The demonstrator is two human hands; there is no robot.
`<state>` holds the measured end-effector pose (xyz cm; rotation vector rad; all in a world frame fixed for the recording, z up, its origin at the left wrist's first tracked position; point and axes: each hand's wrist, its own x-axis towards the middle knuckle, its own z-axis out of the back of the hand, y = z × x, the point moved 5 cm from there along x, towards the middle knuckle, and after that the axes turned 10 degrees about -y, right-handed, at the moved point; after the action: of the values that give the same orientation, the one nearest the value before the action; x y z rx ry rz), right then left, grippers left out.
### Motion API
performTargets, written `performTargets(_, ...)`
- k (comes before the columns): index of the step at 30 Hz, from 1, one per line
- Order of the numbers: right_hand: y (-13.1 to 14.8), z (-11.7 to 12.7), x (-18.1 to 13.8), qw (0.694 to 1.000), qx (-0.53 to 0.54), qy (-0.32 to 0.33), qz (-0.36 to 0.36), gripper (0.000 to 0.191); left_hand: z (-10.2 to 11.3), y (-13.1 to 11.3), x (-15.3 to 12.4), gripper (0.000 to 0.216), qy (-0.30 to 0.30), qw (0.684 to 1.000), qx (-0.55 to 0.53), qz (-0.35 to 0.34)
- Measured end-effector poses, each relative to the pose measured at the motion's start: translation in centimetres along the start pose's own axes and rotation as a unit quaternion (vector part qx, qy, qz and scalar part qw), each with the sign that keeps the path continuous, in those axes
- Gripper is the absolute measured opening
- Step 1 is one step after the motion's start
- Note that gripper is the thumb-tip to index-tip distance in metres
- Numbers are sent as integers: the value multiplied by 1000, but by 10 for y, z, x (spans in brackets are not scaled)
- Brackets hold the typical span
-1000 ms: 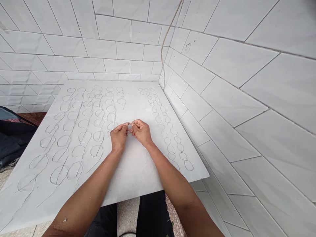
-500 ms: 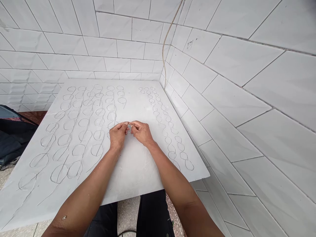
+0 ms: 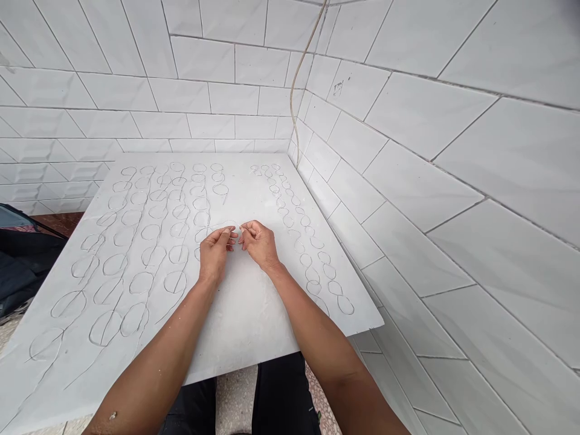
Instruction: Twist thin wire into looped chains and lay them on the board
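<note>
My left hand (image 3: 215, 251) is held over the middle of the white board, its thumb and forefinger pinched together. A faint thin wire (image 3: 222, 224) curves beside these fingertips and seems to be held in them. Just to the right, my right hand (image 3: 259, 243) also pinches thumb against forefinger; whatever lies in that pinch is too fine to make out. A small gap separates the two sets of fingertips. On the left of the board are rows of thin wire rings (image 3: 89, 331), some crossed by long wires. Two chains of smaller wire rings (image 3: 345, 305) run down the right side.
The white board (image 3: 244, 326) lies across my knees' far side, its back edge near a tiled wall (image 3: 176, 93). A second tiled wall (image 3: 408, 169) rises along the right. A cable (image 3: 293, 90) hangs in the corner. Dark cloth (image 3: 27, 266) lies at the left.
My fingertips have moved slightly apart, where before they nearly met around a small thin piece. The view has shifted a little, so the board sits lower in the picture.
</note>
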<state>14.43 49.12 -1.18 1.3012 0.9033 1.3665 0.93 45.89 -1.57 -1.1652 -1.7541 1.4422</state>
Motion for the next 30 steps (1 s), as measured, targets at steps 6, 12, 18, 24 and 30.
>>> performTargets(6, 2, -1, -2, 1000, 16, 22, 10, 17, 1, -4, 0, 26, 2, 999, 34, -8)
performTargets(12, 6, 1, 0, 997, 40, 65, -8, 15, -1, -2, 4, 18, 25, 999, -22, 26)
performTargets(18, 7, 5, 2, 996, 59, 53, -31, 15, -2, 2, 3, 26, 34, 994, -82, 60)
performTargets(24, 7, 7, 3, 995, 45, 77, -35, 14, -4, 0, 0, 29, 36, 995, -64, 63)
performTargets(30, 9, 6, 1, 995, 38, 87, -20, 17, -1, 3, 4, 27, 12, 995, -70, 68)
